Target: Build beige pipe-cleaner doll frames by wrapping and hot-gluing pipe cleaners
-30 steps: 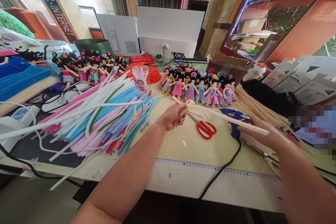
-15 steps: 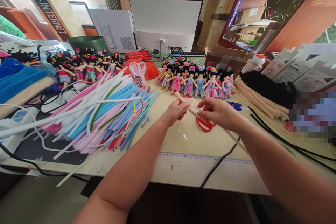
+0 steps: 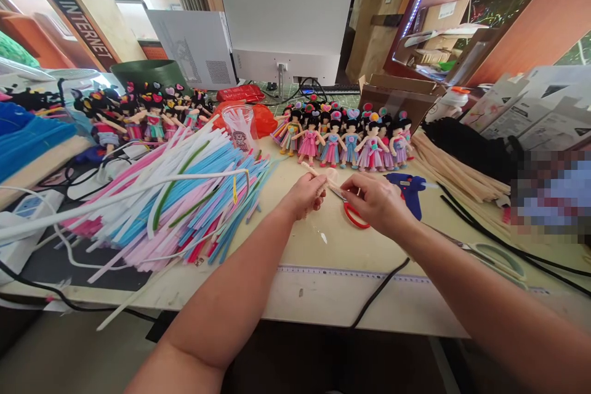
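A beige pipe cleaner piece [image 3: 314, 171], bent or doubled, is stretched between my hands above the middle of the table. My left hand [image 3: 305, 196] is closed around it, one end poking out past the thumb. Thumb and fingers of my right hand [image 3: 375, 198] pinch its other end; the fingertips are partly hidden. Red-handled scissors [image 3: 354, 217] lie on the table just under my right hand. Behind that hand is a blue glue gun [image 3: 410, 188], partly covered by it. Several finished pipe cleaner dolls [image 3: 348, 141] stand in rows beyond both hands.
A big heap of coloured pipe cleaners [image 3: 184, 203] covers the left side. Beige pipe cleaners [image 3: 466, 169] and a black bundle [image 3: 471, 141] lie at right, near green-handled scissors [image 3: 498, 261]. A ruler strip [image 3: 323, 272] runs along the front edge, crossed by a black cable [image 3: 381, 292].
My right hand has turned and shifted slightly, palm more downward, still pinching the beige pipe cleaner. The long loose strand below it no longer shows. More of the glue gun and the green-handled scissors is visible.
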Motion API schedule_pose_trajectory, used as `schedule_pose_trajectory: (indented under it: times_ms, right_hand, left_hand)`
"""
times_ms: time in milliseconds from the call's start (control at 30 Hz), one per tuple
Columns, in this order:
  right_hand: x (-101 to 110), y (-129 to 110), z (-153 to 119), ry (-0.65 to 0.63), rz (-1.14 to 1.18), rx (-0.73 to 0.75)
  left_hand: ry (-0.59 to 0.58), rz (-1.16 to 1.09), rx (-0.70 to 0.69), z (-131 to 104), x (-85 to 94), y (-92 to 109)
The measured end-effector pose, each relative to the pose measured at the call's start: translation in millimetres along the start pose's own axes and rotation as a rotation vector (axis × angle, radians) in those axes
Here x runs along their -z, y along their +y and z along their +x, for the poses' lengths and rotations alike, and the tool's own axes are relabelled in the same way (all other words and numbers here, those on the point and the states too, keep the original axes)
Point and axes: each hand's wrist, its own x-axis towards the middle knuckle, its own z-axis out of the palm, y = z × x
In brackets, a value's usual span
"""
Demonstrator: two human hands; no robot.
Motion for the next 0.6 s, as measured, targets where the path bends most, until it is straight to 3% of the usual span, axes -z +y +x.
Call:
schedule_pose_trajectory:
  times_ms: [367,600]
  right_hand:
    - [0.2,15.3,-0.9,0.043,0.039,-0.012]
    - [0.9,24.1,1.9,0.054,0.127,-0.144]
  left_hand:
    - [-0.111,-0.129,0.100,-3.4,1.7,7.4]
    - [-0.166,-0.160,0.093,-1.7,3.5,5.7]
